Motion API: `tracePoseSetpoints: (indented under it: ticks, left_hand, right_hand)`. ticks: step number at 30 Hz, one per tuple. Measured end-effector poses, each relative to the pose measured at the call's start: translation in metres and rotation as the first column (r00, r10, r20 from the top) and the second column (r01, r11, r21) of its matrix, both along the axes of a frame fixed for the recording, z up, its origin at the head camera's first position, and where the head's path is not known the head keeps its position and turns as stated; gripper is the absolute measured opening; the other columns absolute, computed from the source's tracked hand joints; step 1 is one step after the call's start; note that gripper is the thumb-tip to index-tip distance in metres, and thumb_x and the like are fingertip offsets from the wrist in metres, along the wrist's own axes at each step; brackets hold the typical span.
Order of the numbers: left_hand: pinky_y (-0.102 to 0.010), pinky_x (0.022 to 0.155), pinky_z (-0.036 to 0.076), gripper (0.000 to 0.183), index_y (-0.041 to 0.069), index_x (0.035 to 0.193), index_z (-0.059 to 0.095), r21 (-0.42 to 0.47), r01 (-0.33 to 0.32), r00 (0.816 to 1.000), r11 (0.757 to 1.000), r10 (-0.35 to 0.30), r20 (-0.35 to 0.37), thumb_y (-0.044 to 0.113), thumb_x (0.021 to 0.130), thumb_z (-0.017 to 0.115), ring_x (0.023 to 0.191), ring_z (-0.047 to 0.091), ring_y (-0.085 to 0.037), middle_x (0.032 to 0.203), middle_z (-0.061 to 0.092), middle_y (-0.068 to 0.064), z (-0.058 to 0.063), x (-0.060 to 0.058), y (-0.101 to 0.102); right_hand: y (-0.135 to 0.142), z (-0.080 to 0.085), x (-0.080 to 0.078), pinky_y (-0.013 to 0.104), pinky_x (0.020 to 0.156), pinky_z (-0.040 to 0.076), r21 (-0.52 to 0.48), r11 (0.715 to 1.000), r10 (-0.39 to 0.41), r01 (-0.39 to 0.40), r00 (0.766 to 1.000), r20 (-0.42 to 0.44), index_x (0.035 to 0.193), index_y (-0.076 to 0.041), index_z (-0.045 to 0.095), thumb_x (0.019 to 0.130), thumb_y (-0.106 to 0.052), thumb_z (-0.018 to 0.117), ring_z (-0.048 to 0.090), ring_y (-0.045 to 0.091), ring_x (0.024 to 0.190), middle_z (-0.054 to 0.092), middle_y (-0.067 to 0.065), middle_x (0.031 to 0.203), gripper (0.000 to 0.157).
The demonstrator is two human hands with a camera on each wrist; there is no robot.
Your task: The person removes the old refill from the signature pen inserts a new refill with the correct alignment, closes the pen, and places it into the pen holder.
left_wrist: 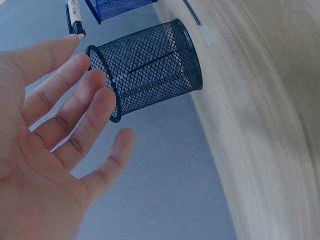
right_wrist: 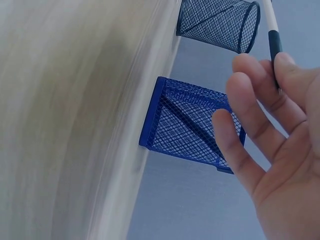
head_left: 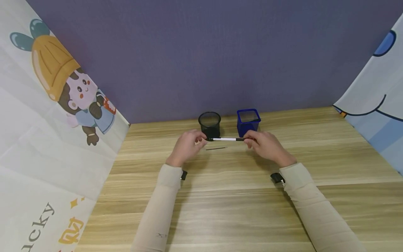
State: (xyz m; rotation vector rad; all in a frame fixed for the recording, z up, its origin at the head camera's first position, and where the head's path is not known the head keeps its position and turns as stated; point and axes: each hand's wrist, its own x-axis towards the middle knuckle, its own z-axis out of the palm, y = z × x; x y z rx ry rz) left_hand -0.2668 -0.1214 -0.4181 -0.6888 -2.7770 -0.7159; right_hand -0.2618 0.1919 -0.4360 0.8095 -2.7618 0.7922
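Note:
A white pen (head_left: pixel 224 139) with black ends is held level above the table between both hands. My right hand (head_left: pixel 266 145) pinches its black grip end between thumb and forefinger, the other fingers loosely bent in the right wrist view. At the clip end, my left hand (head_left: pixel 188 147) touches the pen's end with the thumb, its other fingers spread and relaxed in the left wrist view. Below the pen a thin dark stick (head_left: pixel 216 148), like a pen refill, lies on the table. Behind the hands stand a round black mesh cup (head_left: pixel 210 130) and a square blue mesh cup (head_left: pixel 247 127).
Dark slender lines show through the mesh of both cups; what they are is unclear. The wood-grain table (head_left: pixel 226 210) meets a blue-grey wall (head_left: pixel 220 59) at the back. Printed white cloths hang at the left (head_left: pixel 41 140) and right (head_left: pixel 377 91).

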Motion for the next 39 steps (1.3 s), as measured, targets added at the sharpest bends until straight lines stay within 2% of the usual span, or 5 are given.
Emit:
tracePoseSetpoints:
  ticks: [13,18,26,31,39]
  left_hand:
    - [-0.038,0.079,0.050,0.021,0.015,0.104,0.072,0.037,-0.092,0.995,0.995,0.094,-0.042,0.030,0.089,0.069,0.093,0.062,-0.022,0.099,0.067,-0.004,0.002,-0.002,-0.009]
    - [-0.041,0.082,0.049,0.025,0.013,0.105,0.072,0.047,-0.131,0.989,0.990,0.134,-0.060,0.032,0.090,0.069,0.095,0.060,-0.022,0.103,0.067,-0.006,0.002,-0.003,-0.012]
    - [-0.044,0.091,0.047,0.030,0.012,0.109,0.071,0.047,-0.175,0.982,0.983,0.178,-0.061,0.034,0.089,0.069,0.106,0.058,-0.024,0.113,0.066,-0.006,0.002,-0.003,-0.016]
    - [-0.045,0.094,0.045,0.031,0.012,0.111,0.070,0.037,-0.181,0.981,0.983,0.183,-0.067,0.034,0.089,0.068,0.108,0.057,-0.026,0.112,0.066,-0.007,0.000,-0.003,-0.016]
    - [-0.046,0.097,0.043,0.032,0.012,0.112,0.069,0.018,-0.188,0.980,0.982,0.189,-0.068,0.034,0.089,0.069,0.110,0.057,-0.027,0.114,0.066,-0.009,-0.002,-0.003,-0.017]
  right_hand:
    - [0.012,0.005,-0.003,0.027,0.053,0.036,-0.043,0.996,-0.080,0.076,0.989,-0.124,0.096,-0.016,0.065,0.098,-0.027,0.056,0.044,0.006,0.051,0.063,-0.006,0.069,0.014]
    - [0.016,0.010,-0.001,0.026,0.050,0.036,-0.073,0.989,-0.134,0.127,0.987,-0.089,0.100,-0.015,0.065,0.099,-0.031,0.053,0.045,0.008,0.050,0.063,-0.004,0.071,0.020]
    - [0.022,0.012,-0.002,0.026,0.057,0.044,-0.192,0.966,-0.200,0.172,0.970,-0.138,0.104,-0.011,0.067,0.097,-0.027,0.057,0.058,0.009,0.061,0.069,-0.001,0.078,0.020]
    - [0.025,0.013,-0.004,0.022,0.053,0.040,-0.264,0.937,-0.283,0.227,0.939,-0.194,0.103,-0.009,0.068,0.096,-0.024,0.060,0.055,0.010,0.059,0.070,0.002,0.077,0.018]
    - [0.027,0.016,-0.006,0.015,0.046,0.031,-0.382,0.867,-0.434,0.319,0.861,-0.266,0.094,-0.006,0.071,0.092,-0.017,0.065,0.046,0.002,0.050,0.071,0.005,0.072,0.012]
